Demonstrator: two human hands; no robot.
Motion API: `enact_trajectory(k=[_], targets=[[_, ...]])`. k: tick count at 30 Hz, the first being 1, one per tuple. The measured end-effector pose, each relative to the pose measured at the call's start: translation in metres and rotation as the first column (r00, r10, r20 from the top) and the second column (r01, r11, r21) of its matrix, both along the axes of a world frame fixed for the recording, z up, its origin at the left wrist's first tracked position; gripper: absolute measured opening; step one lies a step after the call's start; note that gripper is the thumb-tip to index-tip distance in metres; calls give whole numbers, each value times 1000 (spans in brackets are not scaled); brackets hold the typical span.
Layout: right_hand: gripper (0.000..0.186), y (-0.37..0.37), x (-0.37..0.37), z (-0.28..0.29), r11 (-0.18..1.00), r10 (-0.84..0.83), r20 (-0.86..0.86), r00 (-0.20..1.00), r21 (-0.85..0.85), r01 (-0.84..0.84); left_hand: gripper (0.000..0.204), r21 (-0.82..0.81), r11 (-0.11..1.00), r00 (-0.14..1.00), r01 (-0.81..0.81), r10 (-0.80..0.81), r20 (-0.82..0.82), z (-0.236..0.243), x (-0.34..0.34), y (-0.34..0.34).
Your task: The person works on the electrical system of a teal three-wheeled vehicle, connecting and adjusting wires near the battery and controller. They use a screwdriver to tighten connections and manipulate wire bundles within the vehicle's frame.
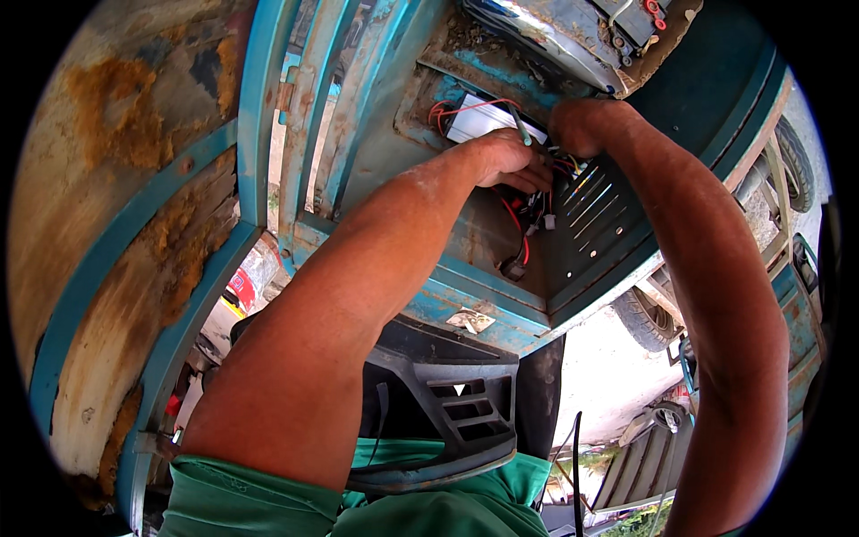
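Inside an open teal metal compartment (429, 291), my left hand (512, 161) is closed beside a silver box (483, 118). A slim grey-green pen-like rod (519, 123) sticks up from its grip. Thin red wires (488, 104) run over the box. My right hand (580, 127) is bent in close by, its fingers hidden from view, so what it holds cannot be made out. Coloured wires (568, 165) show between the hands. Below them hang a red cable (517, 219) and pale plug connectors (548, 220).
A slotted dark panel (586, 215) borders the compartment on the right. Above lies a torn cardboard piece (667, 58) with dark parts. A black plastic panel (420, 367) is in front of my body. Teal uprights (309, 116) and a worn board (125, 197) stand left; wheels (792, 166) show right.
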State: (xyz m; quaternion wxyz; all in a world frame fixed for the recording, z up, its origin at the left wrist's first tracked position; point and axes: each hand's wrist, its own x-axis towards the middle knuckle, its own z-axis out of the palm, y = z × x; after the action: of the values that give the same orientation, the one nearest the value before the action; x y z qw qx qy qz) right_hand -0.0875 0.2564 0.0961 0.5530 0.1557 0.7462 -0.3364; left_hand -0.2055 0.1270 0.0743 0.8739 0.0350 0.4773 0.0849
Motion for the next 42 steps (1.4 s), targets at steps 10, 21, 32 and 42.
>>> enact_trajectory(k=[10, 21, 32, 42], targets=[[21, 11, 3, 6, 957, -237, 138, 962, -135, 255, 28, 108, 989, 993, 104, -97, -64, 5, -4, 7], [19, 11, 5, -8, 907, -346, 231, 910, -166, 387, 16, 401, 894, 894, 200, 1, -448, 0, 6, 0], [15, 10, 9, -16, 967, -206, -12, 979, -157, 201, 24, 24, 994, 950, -104, 106, -295, 16, 10, 10], [20, 13, 10, -4, 974, -164, -90, 982, -172, 147, 28, 167, 986, 918, -22, 86, -386, 16, -1, 3]])
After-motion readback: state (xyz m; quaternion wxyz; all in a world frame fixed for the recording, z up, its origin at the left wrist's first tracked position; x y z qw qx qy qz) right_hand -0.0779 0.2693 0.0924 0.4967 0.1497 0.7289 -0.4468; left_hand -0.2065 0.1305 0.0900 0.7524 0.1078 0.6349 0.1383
